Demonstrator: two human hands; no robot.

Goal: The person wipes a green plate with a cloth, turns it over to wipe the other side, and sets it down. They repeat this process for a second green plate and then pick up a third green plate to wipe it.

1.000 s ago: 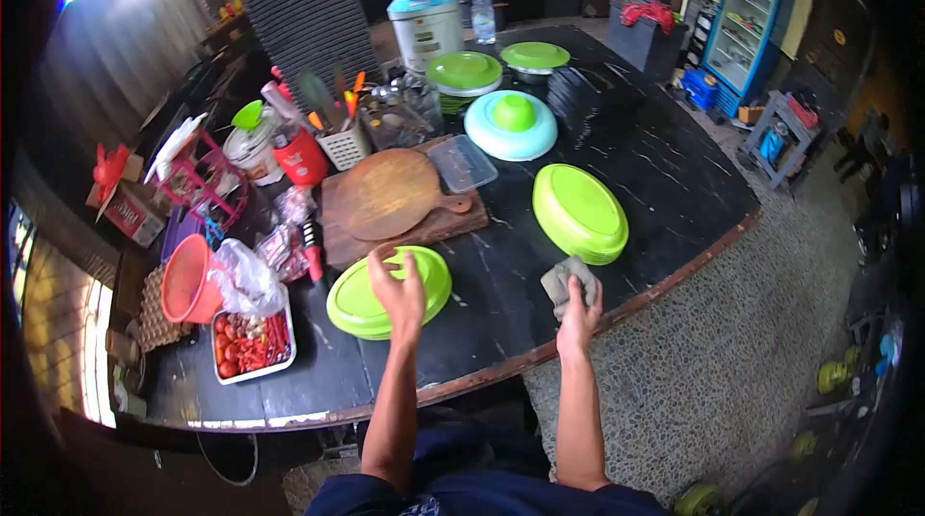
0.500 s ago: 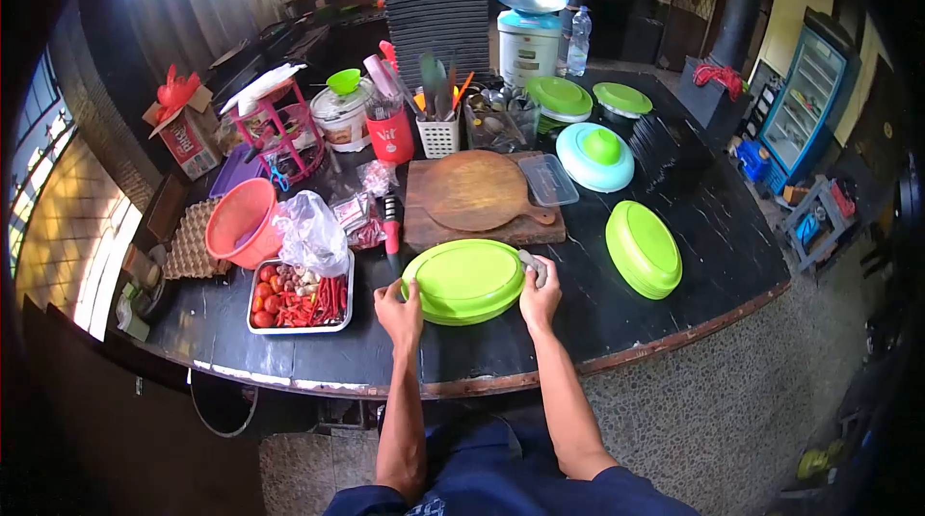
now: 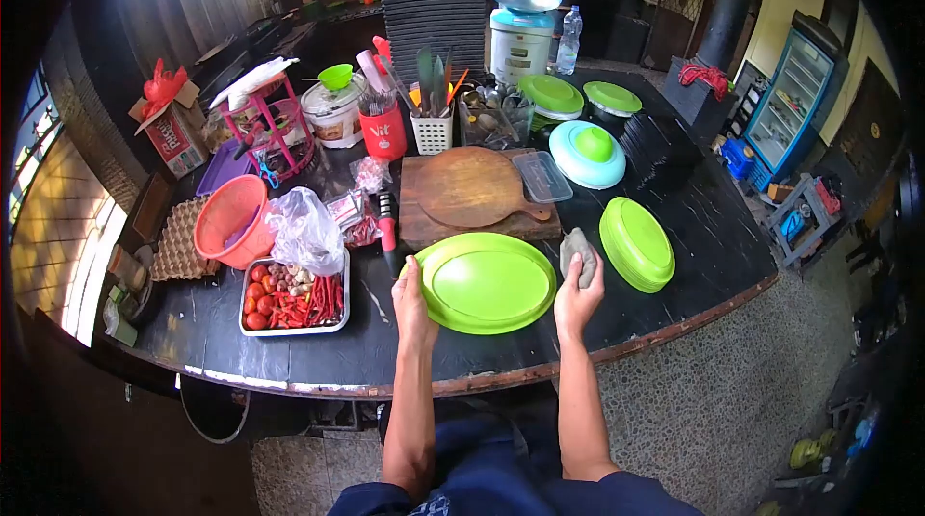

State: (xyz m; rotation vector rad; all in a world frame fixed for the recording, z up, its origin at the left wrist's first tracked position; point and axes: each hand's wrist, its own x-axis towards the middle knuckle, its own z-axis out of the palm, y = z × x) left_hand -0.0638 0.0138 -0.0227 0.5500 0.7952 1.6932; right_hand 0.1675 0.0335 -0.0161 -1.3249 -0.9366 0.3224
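Note:
My left hand [image 3: 414,309] grips the left rim of a green oval plate [image 3: 489,285], which is held over the black table. A grey cloth [image 3: 576,256] is in my right hand [image 3: 581,296], just off the plate's right edge. To the right of that hand lies a stack of green oval plates [image 3: 636,244]. Behind the held plate, a round wooden board [image 3: 469,188] rests on a thicker rectangular board [image 3: 414,217].
A metal tray [image 3: 294,328] of tomatoes and chilies stands left of the plate, beside a plastic bag [image 3: 306,232] and a red basket [image 3: 234,217]. Lidded bowls [image 3: 588,155], a utensil basket [image 3: 432,133] and a water dispenser [image 3: 521,44] stand farther back.
The oval plate in my left hand has moved right and looks thinner, with no stack visible under it. My right hand has moved right with the cloth, away from the plate's rim.

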